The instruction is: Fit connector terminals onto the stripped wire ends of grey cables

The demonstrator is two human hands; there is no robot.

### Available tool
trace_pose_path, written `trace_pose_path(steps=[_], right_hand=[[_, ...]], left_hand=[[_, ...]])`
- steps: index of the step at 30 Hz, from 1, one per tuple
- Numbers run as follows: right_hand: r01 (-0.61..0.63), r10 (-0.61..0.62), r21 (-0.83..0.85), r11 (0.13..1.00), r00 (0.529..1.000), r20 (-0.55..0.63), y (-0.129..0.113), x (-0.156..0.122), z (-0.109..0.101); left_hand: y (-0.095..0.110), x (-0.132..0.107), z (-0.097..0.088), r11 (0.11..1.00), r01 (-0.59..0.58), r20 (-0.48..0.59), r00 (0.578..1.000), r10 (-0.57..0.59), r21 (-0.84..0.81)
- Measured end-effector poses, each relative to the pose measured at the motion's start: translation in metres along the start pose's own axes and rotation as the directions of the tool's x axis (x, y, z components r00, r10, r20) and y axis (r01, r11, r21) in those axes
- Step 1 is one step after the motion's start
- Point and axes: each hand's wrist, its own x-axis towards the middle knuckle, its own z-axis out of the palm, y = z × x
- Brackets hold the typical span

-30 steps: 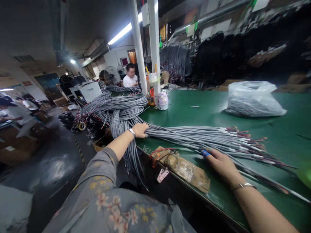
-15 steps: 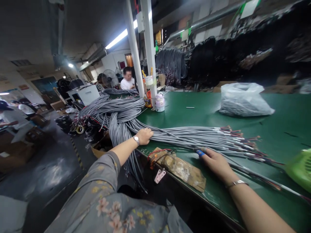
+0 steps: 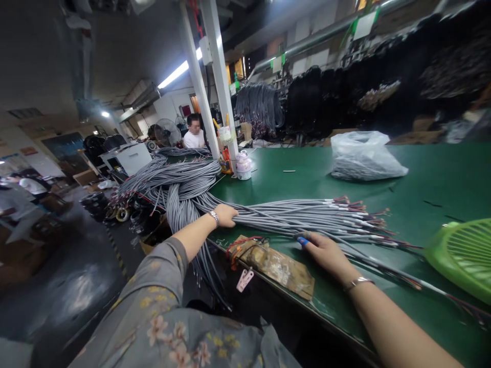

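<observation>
A long bundle of grey cables [image 3: 291, 217] lies across the green table [image 3: 307, 179], its stripped coloured ends [image 3: 364, 212] pointing right. My left hand [image 3: 225, 214] rests on the bundle near the table edge, fingers curled over the cables. Palm down at the bundle's near side lies my right hand [image 3: 324, 251], fingers pressed on the cables; one fingertip wears a blue cover. The bundle's other end hangs off the table to the left.
A taped cardboard piece [image 3: 276, 263] with a white clip lies at the table edge. A green plastic basket [image 3: 462, 255] sits right, a clear bag [image 3: 362, 156] at the back. A jar [image 3: 242, 166] and white posts stand behind; a person [image 3: 193, 134] sits beyond.
The view has swung right and up, bringing the green basket into sight. Both hands stay on the cable bundle, with the left shifted slightly along it.
</observation>
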Motion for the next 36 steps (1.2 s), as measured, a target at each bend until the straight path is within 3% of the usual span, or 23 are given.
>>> trace_pose_path(steps=[4,7,9,10,14,16,18,23,25,28,31,32,34,35,36], right_hand=[[-0.007,0.007,0.01,1.0,1.0,0.017,0.0,0.0,0.001],[-0.006,0.006,0.023,1.0,1.0,0.028,0.0,0.0,0.002],[-0.002,0.002,0.008,1.0,1.0,0.013,0.001,0.0,0.003],[-0.006,0.006,0.0,1.0,1.0,0.001,0.001,0.0,0.002],[-0.048,0.048,0.021,0.999,0.999,-0.005,-0.001,-0.001,-0.001],[-0.063,0.062,0.036,0.997,0.998,0.014,-0.002,-0.003,-0.003],[-0.079,0.077,0.045,0.996,0.996,0.034,-0.004,-0.004,-0.004],[-0.102,0.099,0.049,0.994,0.993,0.059,-0.006,-0.007,-0.007],[-0.099,0.096,0.037,0.994,0.994,0.056,-0.006,-0.007,-0.007],[-0.089,0.088,0.017,0.996,0.995,0.053,-0.008,-0.005,-0.007],[-0.065,0.066,-0.02,0.998,0.996,0.064,-0.008,-0.003,-0.006],[-0.061,0.063,-0.04,0.997,0.996,0.069,-0.008,-0.002,-0.005],[-0.056,0.063,-0.084,0.995,0.995,0.077,-0.006,0.0,-0.003],[-0.051,0.059,-0.1,0.994,0.995,0.077,-0.005,0.0,-0.002],[-0.045,0.054,-0.113,0.993,0.996,0.076,-0.003,0.001,-0.001]], left_hand=[[-0.02,0.006,-0.028,0.993,0.071,-0.177,0.98,-0.088,-0.095],[-0.044,0.01,-0.054,0.973,0.152,-0.312,0.929,-0.201,-0.174],[-0.053,0.009,-0.063,0.96,0.125,-0.319,0.925,-0.205,-0.252],[-0.054,0.007,-0.064,0.936,0.061,-0.278,0.946,-0.165,-0.348],[-0.025,0.0,-0.045,0.922,-0.054,-0.101,0.995,0.016,-0.384],[-0.003,-0.003,-0.028,0.972,-0.127,0.001,0.992,0.129,-0.196],[0.016,-0.006,-0.012,0.991,-0.12,0.085,0.989,0.125,-0.055],[0.033,-0.014,0.007,0.999,-0.018,0.041,0.999,0.019,-0.035],[0.031,-0.016,0.003,0.998,0.027,-0.003,1.0,-0.027,-0.062],[0.017,-0.01,-0.018,0.987,0.103,-0.127,0.985,-0.119,-0.127],[-0.011,0.003,-0.052,0.955,0.189,-0.291,0.923,-0.253,-0.229],[-0.021,0.008,-0.063,0.927,0.222,-0.348,0.88,-0.324,-0.302],[-0.037,0.015,-0.082,0.681,0.131,-0.443,0.668,-0.597,-0.72],[-0.041,0.017,-0.088,0.647,0.103,-0.44,0.652,-0.618,-0.755],[-0.042,0.017,-0.092,0.63,0.081,-0.432,0.661,-0.614,-0.772]])
